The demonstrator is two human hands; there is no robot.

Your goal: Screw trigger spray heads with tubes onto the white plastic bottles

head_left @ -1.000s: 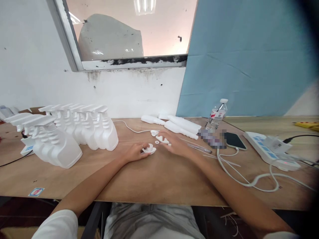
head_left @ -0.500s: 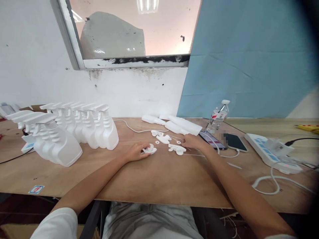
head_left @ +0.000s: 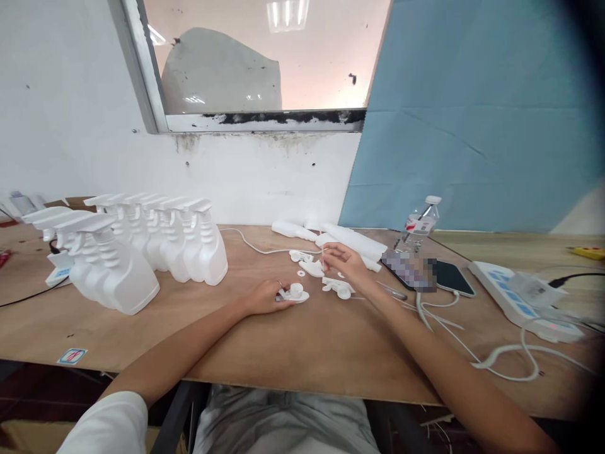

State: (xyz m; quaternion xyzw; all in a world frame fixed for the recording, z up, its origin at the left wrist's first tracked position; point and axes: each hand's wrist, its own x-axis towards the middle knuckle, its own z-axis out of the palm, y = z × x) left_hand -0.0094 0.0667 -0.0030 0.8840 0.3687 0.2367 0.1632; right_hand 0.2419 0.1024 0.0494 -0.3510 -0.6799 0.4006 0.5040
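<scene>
My left hand (head_left: 268, 296) is closed around the edge of a white trigger spray head (head_left: 297, 291), which lies on its side low over the table with its round collar facing up. My right hand (head_left: 344, 260) is raised above the loose parts, its thumb and fingertips pinched on a thin white tube (head_left: 323, 257); most of the tube is hidden by the hand. Below it lie more spray heads, one beside my right wrist (head_left: 338, 288) and others just behind (head_left: 311, 268). A small white ring washer (head_left: 301, 273) rests between the hands.
Rows of white spray bottles (head_left: 123, 277) with heads stand at left. Empty-looking white bottles (head_left: 350, 238) lie by the wall. At right are a water bottle (head_left: 420, 224), a dark phone (head_left: 451, 278), a power strip (head_left: 520, 302) and loose white cables (head_left: 515, 372).
My right hand has lifted from the table and moved left, a thin tube now showing at its fingertips. My left hand has shifted slightly right, turning the spray head's collar upward.
</scene>
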